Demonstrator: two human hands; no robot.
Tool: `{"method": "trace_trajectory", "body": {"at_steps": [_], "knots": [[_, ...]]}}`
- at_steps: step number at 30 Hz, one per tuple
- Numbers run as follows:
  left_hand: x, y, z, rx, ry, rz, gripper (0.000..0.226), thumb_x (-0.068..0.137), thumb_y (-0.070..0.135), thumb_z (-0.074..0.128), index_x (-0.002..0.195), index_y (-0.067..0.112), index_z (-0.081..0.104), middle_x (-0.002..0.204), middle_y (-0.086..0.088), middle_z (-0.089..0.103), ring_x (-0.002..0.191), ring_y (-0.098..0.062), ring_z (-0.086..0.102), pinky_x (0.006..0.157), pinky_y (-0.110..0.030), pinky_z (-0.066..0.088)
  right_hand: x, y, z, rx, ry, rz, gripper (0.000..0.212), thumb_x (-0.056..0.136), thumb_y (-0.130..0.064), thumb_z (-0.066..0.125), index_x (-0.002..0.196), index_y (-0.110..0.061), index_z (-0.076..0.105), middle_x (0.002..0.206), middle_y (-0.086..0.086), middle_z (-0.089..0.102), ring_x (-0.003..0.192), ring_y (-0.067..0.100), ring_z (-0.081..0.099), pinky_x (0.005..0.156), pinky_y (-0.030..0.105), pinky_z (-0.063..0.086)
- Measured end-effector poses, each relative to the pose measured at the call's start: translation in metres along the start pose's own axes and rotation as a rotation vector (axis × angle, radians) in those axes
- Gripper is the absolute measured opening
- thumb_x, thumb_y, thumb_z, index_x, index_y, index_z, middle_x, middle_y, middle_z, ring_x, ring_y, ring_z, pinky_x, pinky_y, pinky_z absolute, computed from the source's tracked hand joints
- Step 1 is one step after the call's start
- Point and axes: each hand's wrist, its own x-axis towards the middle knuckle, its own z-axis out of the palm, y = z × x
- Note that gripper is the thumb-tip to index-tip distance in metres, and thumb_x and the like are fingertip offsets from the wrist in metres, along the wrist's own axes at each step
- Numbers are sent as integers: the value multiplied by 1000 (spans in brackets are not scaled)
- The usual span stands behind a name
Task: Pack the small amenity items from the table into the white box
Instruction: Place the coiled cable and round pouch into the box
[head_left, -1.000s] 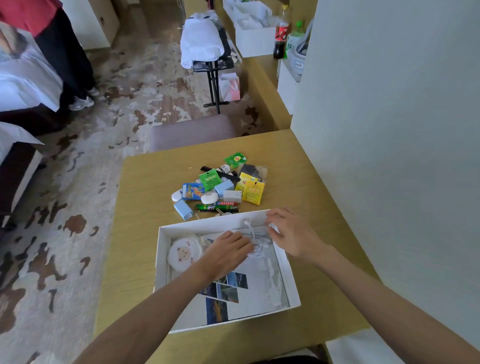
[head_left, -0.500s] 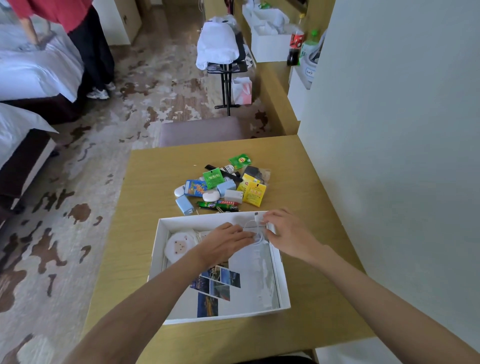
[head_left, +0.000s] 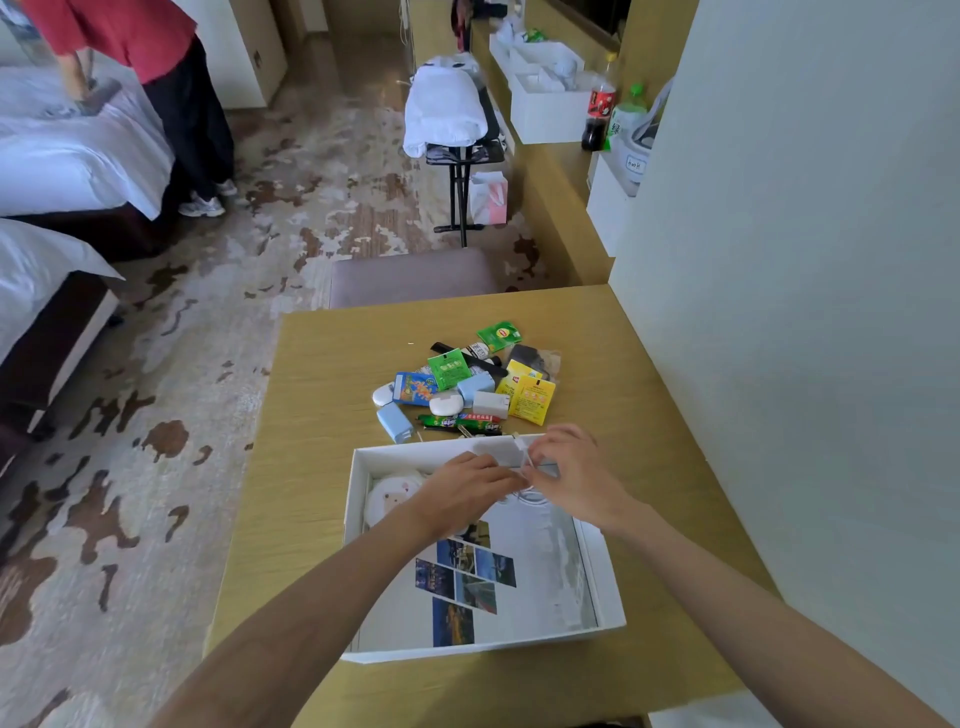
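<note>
The white box (head_left: 358, 525) lies open on the wooden table (head_left: 322, 415), a photo-printed sheet (head_left: 467, 582) on its floor and a round white pouch (head_left: 392, 493) in its far left corner. My left hand (head_left: 467, 488) and my right hand (head_left: 571, 473) meet over the box's far right corner, both pinching a thin white cable (head_left: 527, 462) whose coil rests below them. Beyond the box sits a heap of amenity items (head_left: 467, 387): green and yellow sachets, small blue boxes, white soaps, a black comb.
A wall (head_left: 805, 312) runs along the table's right edge. A brown stool (head_left: 410, 275) stands behind the table. Farther off are a luggage rack with white cloth (head_left: 447, 111), a counter with bottles (head_left: 600, 111), beds at left, and a person in red (head_left: 156, 62).
Both hands lifted from the box floor to its far right corner, drawing the white cable up between them. The camera view tilted upward, showing more of the room.
</note>
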Motion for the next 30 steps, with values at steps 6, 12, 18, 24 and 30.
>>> {"method": "trace_trajectory", "body": {"at_steps": [6,12,18,24,30], "knots": [[-4,-16,5,14,14,47,55,77,7,70,128,23,58,117,3,68,109,-21,60,100,-36,45,-8,4,-4,123,175,170,12,77,-24,72,82,-22,61,86,-16,57,95,14,50,81,34,42],[-11,-22,8,5,34,149,55,75,8,75,126,23,59,115,2,69,104,-19,62,92,-33,50,-10,5,-3,147,233,237,31,82,-22,67,106,-28,49,85,-21,54,89,9,49,82,36,44],[-6,-23,7,23,10,148,57,74,7,75,124,27,59,110,4,70,101,-20,61,90,-34,50,-8,-7,-1,143,75,138,36,81,-44,51,116,-38,48,90,-23,61,98,2,50,91,30,32],[-4,-25,9,35,-5,145,60,67,13,82,120,31,60,103,7,71,95,-16,62,88,-32,50,-8,-10,7,162,14,123,28,82,-40,59,109,-40,50,86,-18,65,95,-9,50,93,29,23],[-7,-24,8,39,31,149,51,72,14,79,119,28,63,102,6,71,93,-16,63,88,-31,49,-15,5,-6,-258,158,-29,21,84,-25,62,105,-21,63,97,-4,62,95,18,54,85,38,35]]}}
